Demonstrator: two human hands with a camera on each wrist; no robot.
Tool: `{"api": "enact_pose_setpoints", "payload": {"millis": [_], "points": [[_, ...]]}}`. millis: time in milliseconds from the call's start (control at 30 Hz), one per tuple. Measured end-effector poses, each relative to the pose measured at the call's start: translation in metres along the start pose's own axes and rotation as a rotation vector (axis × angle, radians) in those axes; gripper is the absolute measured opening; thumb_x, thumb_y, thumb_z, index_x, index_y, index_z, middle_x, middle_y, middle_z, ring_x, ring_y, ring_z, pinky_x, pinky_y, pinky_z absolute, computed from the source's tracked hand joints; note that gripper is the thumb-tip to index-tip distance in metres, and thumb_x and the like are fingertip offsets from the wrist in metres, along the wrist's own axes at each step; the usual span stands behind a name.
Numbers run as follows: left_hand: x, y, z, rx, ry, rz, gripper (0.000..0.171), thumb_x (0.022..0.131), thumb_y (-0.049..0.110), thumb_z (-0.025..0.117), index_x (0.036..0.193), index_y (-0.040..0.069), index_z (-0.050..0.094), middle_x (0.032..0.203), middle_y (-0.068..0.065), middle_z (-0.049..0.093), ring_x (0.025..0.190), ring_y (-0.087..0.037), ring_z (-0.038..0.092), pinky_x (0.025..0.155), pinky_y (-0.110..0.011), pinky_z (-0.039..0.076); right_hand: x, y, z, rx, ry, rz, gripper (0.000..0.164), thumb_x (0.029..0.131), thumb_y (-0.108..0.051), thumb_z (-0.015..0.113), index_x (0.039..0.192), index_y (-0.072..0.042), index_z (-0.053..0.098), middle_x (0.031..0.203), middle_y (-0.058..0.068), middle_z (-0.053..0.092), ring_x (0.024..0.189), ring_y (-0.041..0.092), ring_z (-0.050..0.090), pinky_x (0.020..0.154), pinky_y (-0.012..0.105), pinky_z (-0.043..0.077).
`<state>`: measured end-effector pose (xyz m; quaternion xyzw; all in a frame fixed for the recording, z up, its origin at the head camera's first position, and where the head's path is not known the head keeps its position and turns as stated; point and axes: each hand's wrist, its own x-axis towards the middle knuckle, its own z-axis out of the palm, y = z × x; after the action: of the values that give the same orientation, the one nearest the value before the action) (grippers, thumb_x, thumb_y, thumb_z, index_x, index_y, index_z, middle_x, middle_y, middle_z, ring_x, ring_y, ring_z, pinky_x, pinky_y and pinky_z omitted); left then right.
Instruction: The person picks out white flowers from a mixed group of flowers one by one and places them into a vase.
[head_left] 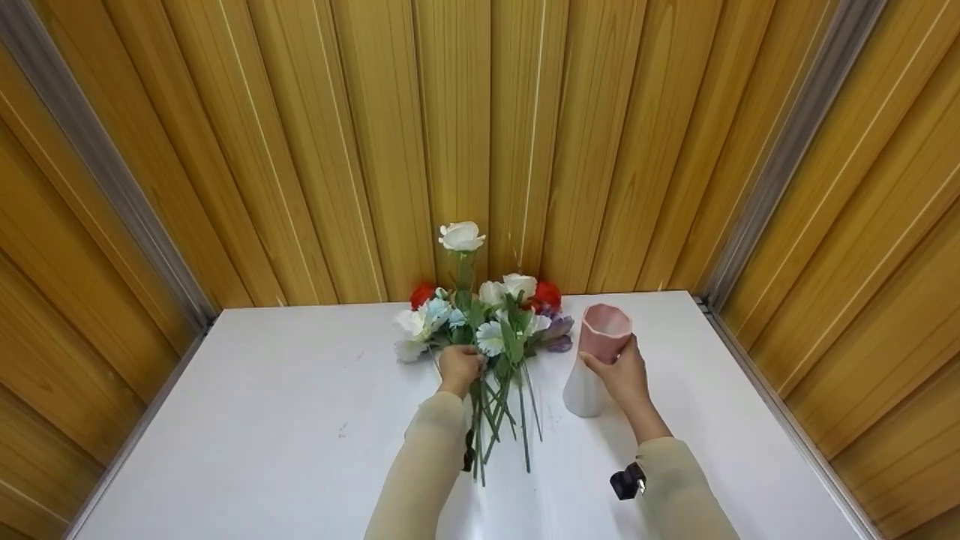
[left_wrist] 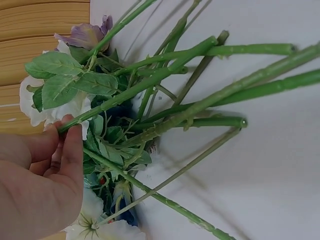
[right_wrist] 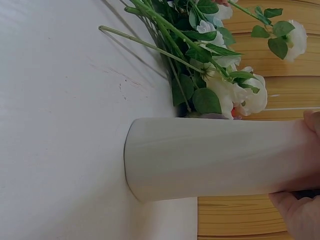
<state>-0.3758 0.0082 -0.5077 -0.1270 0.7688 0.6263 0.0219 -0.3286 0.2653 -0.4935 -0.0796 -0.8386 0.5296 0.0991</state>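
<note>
Left hand: pinching white rose, mid-frame
Right hand: gripping vase, center right
Risk: crossed stems could snag it

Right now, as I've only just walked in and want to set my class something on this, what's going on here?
A person is handling flowers and a vase. The left hand pinches a white rose by its stem, its bloom raised above the other flowers, which lie in a heap on the white table. The right hand grips the vase near its pink top; no flower shows in its opening.
</note>
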Motion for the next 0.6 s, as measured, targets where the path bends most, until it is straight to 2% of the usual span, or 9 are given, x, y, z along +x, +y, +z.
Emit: {"api": "enact_pose_setpoints", "payload": {"millis": [233,333,467,600], "points": [[-0.004,0.005,-0.003,0.073,-0.039,0.095,0.022,0.096,-0.003,0.061,0.114,-0.01,0.073,0.106,-0.026,0.075,0.074,-0.014,0.061,0.062,-0.022,0.047,-0.001,-0.001,0.0,-0.008,-0.016,0.009,0.085,0.094,-0.015,0.074,0.153,0.011,0.019,0.158,0.034,0.033,0.148,0.049,0.035,0.122,0.059,0.033],[-0.005,0.01,-0.005,0.088,-0.068,0.135,0.021,0.096,-0.003,0.061,0.112,-0.011,0.073,0.103,-0.028,0.075,0.076,-0.022,0.067,0.06,-0.022,0.045,-0.001,-0.001,0.0,-0.009,-0.019,0.011,0.086,0.094,-0.015,0.073,0.154,0.011,0.018,0.159,0.034,0.032,0.149,0.049,0.034,0.123,0.059,0.033],[-0.005,0.018,-0.007,0.087,-0.088,0.163,0.021,0.096,-0.002,0.061,0.112,-0.011,0.072,0.102,-0.027,0.074,0.09,-0.036,0.071,0.062,-0.022,0.046,0.0,-0.001,0.0,-0.008,-0.022,0.016,0.087,0.094,-0.016,0.073,0.155,0.01,0.017,0.16,0.034,0.031,0.15,0.049,0.033,0.123,0.058,0.032],[-0.006,0.026,-0.007,0.089,-0.091,0.187,0.023,0.096,-0.003,0.061,0.115,-0.011,0.071,0.102,-0.025,0.074,0.092,-0.037,0.072,0.064,-0.026,0.051,0.0,0.0,0.0,-0.009,-0.019,0.01,0.086,0.094,-0.016,0.073,0.154,0.011,0.018,0.159,0.034,0.031,0.149,0.049,0.033,0.123,0.058,0.032]]}}
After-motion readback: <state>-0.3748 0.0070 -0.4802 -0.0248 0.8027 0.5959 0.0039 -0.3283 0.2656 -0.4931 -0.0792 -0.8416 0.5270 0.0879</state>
